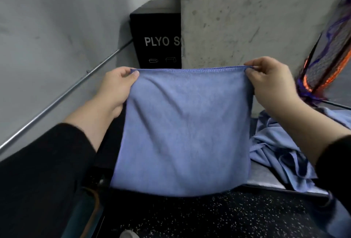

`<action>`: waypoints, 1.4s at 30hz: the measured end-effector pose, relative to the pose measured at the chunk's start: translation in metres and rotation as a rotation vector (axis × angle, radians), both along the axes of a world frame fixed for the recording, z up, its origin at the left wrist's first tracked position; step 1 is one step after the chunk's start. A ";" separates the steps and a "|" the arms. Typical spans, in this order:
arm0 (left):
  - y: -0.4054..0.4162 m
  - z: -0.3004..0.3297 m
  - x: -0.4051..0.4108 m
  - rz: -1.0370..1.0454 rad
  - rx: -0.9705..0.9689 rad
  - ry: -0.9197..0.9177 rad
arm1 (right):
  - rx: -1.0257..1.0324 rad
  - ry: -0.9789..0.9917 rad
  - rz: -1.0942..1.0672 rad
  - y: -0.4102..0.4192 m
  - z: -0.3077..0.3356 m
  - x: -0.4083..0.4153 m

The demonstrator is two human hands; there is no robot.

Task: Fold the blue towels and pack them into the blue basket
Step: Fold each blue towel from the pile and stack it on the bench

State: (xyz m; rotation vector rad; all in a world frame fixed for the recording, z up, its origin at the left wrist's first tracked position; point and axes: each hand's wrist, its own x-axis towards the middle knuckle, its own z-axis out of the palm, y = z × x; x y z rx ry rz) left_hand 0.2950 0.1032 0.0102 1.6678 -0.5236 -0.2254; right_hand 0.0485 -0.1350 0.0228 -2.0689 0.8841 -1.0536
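A blue towel (184, 131) hangs flat in front of me, stretched out by its top edge. My left hand (117, 86) pinches its top left corner between thumb and fingers. My right hand (269, 80) pinches the top right corner the same way. The towel's lower edge hangs just above the dark speckled floor (218, 217). To the right lies a heap of crumpled blue towels (279, 142) on a grey surface. No blue basket shows in view.
A black box (157, 34) marked PLYO stands against the concrete wall (256, 13) behind the towel. A metal rail (57, 101) runs along the left wall. A mesh bag with orange and purple trim (326, 57) hangs at the right.
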 end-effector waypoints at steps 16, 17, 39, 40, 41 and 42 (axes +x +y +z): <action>0.040 -0.180 -0.071 -0.623 1.115 -0.785 | -0.379 0.924 0.506 0.070 -0.203 -0.043; 0.038 -0.180 -0.069 -0.619 1.126 -0.774 | -0.376 0.912 0.507 0.067 -0.203 -0.040; 0.090 -0.194 -0.039 -0.650 0.675 -1.000 | -0.508 0.607 0.548 0.054 -0.196 -0.116; 0.089 -0.191 -0.039 -0.616 0.656 -0.961 | -0.487 0.614 0.531 0.055 -0.192 -0.114; 0.089 -0.185 -0.041 -0.581 0.669 -0.883 | -0.457 0.628 0.516 0.056 -0.187 -0.111; 0.088 -0.177 -0.044 -0.555 0.706 -0.768 | -0.410 0.647 0.499 0.056 -0.182 -0.108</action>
